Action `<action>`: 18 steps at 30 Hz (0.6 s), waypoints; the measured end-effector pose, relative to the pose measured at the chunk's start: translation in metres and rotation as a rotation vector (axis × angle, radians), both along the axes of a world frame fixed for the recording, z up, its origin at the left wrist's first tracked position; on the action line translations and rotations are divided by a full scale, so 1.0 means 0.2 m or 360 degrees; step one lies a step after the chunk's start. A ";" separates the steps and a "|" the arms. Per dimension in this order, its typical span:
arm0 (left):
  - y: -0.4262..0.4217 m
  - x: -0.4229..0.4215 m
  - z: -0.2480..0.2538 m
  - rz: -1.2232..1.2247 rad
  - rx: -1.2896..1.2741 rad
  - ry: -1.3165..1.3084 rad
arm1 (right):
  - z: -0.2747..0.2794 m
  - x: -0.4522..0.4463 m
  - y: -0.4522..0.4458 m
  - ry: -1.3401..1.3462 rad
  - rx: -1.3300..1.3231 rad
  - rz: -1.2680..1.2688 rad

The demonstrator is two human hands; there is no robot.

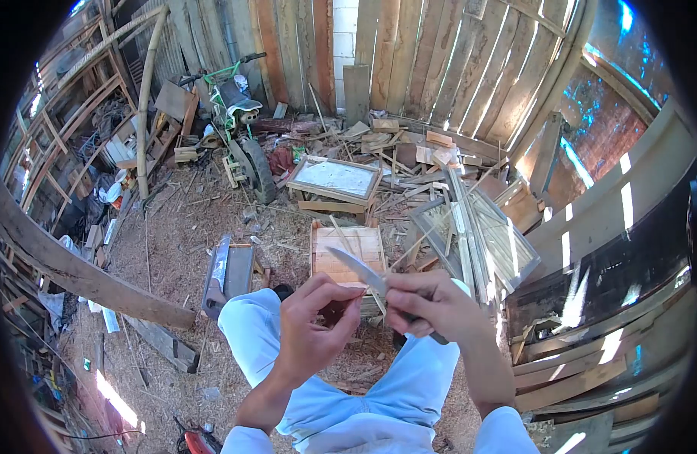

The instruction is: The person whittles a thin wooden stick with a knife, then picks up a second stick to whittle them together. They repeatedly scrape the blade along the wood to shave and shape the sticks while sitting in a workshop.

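one knife [356, 267] is clasped in the grip of your right hand [426, 303], its blade slanting across your view of the wooden box [324, 242]; your left hand [318, 321], raised this side of that box, pinches narrow, contents unclear.

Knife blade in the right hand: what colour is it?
The knife blade is silvery grey; it shows best in the head view.
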State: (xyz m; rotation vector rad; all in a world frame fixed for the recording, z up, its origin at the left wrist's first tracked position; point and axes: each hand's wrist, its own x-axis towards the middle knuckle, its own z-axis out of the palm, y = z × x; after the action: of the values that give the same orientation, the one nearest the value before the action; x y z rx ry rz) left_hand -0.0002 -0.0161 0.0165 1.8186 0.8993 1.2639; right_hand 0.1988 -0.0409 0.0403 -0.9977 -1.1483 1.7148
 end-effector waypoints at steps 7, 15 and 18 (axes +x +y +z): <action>0.02 -0.06 -0.01 -0.0055 -0.0012 0.0050 | 0.04 0.11 0.02 0.0180 0.0009 -0.0210; 0.04 -0.16 -0.07 -0.0097 -0.0087 0.0142 | 0.10 0.29 0.05 0.0223 0.0100 -0.0603; 0.05 -0.18 -0.09 -0.0094 -0.0165 0.0142 | 0.11 0.29 0.05 0.0250 0.0091 -0.0769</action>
State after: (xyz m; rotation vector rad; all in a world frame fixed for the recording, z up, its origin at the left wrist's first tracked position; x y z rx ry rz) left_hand -0.0360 -0.0055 -0.0022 1.8175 0.9352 1.0871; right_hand 0.2573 -0.0308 0.0613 -0.9889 -0.7718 1.3373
